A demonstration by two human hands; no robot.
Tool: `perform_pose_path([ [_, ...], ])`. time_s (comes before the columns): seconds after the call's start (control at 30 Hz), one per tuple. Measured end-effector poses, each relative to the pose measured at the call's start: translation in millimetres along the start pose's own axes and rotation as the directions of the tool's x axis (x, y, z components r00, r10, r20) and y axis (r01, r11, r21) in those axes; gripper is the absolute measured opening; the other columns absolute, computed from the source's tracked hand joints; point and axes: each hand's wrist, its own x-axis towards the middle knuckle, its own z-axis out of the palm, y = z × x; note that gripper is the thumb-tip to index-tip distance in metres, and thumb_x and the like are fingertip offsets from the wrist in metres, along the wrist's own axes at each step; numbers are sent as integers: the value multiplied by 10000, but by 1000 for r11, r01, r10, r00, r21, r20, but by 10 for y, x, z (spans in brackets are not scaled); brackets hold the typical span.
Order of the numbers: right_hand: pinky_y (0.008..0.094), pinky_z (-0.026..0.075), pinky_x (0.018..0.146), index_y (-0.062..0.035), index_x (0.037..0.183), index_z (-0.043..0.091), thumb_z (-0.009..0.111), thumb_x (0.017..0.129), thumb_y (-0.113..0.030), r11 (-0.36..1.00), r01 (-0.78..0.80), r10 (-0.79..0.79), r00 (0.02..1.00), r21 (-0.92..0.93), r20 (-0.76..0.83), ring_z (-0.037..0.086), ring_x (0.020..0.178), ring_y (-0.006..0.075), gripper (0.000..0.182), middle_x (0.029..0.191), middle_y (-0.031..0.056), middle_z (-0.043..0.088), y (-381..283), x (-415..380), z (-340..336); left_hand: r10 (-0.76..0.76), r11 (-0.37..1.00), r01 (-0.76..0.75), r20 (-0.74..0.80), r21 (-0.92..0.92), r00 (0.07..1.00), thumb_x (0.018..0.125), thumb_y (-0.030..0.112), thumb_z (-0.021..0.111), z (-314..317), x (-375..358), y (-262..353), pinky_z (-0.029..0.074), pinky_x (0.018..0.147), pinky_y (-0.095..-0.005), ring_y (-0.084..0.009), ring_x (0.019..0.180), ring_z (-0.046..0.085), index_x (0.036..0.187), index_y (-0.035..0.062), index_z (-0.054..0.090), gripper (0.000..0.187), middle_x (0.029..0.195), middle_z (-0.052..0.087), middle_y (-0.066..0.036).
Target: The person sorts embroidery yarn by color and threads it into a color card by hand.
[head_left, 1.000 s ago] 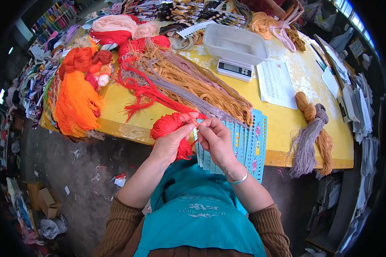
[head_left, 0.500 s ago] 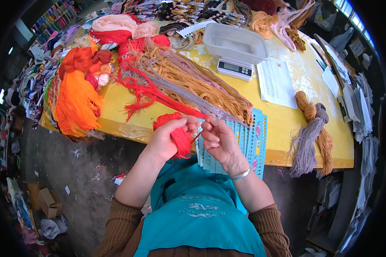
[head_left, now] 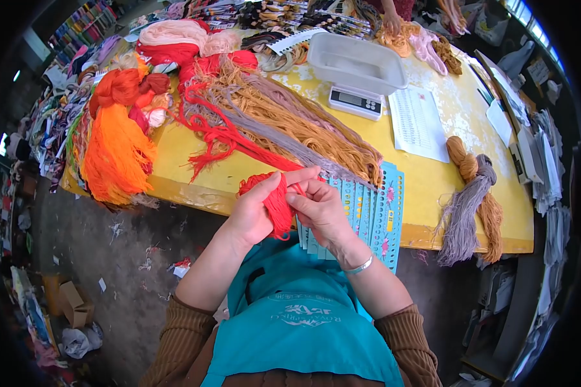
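Observation:
A bundle of red yarn (head_left: 277,209) sits in my left hand (head_left: 250,216), with the thumb lying over it. Close against it, my right hand (head_left: 324,209) has its fingers bent and pinched on red strands at the bundle's right side. More red yarn (head_left: 255,151) runs from the table toward my fingers. Beneath and beyond the right hand lie turquoise cards (head_left: 386,216) with punched holes and printed flowers. Just past the hands, long tan yarn (head_left: 297,132) and greyish-mauve yarn stretch across the table.
On the yellow table (head_left: 426,213) stands a digital scale (head_left: 355,102) bearing a plastic tub (head_left: 358,64), beside a printed sheet (head_left: 418,122). Orange yarn (head_left: 117,155) hangs over the left edge, grey yarn (head_left: 461,216) over the right. Another person's hand (head_left: 392,24) touches tan yarn at the back.
My right hand has moved in against the red bundle, and my left fingers have straightened out over it. At the back, another person's hand has appeared, and the pink yarn there now lies lower.

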Motion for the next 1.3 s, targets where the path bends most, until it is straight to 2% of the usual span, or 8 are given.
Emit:
perform_pose_path([
  [0.1,186,267,422,-59,873,602,622,887,-44,974,-33,26,999,223,36,389,483,13,29,670,-34,550,-12,-17,-39,29,1000,-29,-9,0,1000,971,422,389,-5,0,-24,245,1140,-403,-274,1380,323,1380,-88,381,653,1483,357,-170],
  [0.2,201,175,412,-71,832,572,598,894,-44,959,-29,21,999,283,31,267,439,11,72,605,-55,451,-5,-15,-54,27,1000,-27,6,2,1000,968,409,399,-18,-4,-17,240,1142,-403,-270,1389,305,1377,-85,391,641,1489,349,-169],
  [0.43,204,191,416,-72,858,572,590,890,-33,933,32,-37,999,357,8,288,452,22,54,598,-59,423,44,18,-133,49,999,-48,-54,26,997,963,330,446,-78,-10,-25,266,1131,-393,-253,1355,365,1318,-81,473,544,1435,427,-173],
  [0.5,200,220,414,-66,872,571,590,893,-35,933,81,-77,997,349,-26,339,458,29,42,618,-39,487,54,25,-148,76,997,-76,-263,13,962,952,240,509,-73,-31,-49,340,1086,-372,-234,1248,484,1265,-56,535,432,1321,538,-156],
  [0.53,200,220,414,-66,872,571,590,893,-35,933,81,-76,997,350,-27,339,458,29,42,618,-39,487,46,21,-134,76,997,-75,-263,13,962,952,240,509,-80,-41,-63,340,1086,-372,-234,1248,484,1265,-56,535,432,1321,538,-156],
  [0.7,194,268,406,-61,871,565,587,898,-35,990,96,-94,995,100,-25,404,454,49,43,691,41,603,31,-2,-115,172,981,-121,-398,150,901,893,98,618,-69,-63,-120,464,910,-299,-158,1051,576,1196,-3,592,320,1138,627,-74],
  [1.0,184,289,413,-64,883,576,602,908,-81,989,72,-66,997,130,-47,417,460,41,40,670,15,589,98,30,-121,192,974,-123,-402,191,895,873,37,619,-68,-54,-102,403,637,-203,-46,699,479,1173,-8,600,304,912,598,11],
  [1.3,200,247,410,-88,880,549,578,920,-92,967,42,-27,998,251,-62,356,449,48,50,643,-1,540,86,36,-94,205,967,-125,-384,223,901,876,48,617,-76,-53,-118,388,656,-192,-41,711,457,1239,-20,563,373,843,542,34],
])
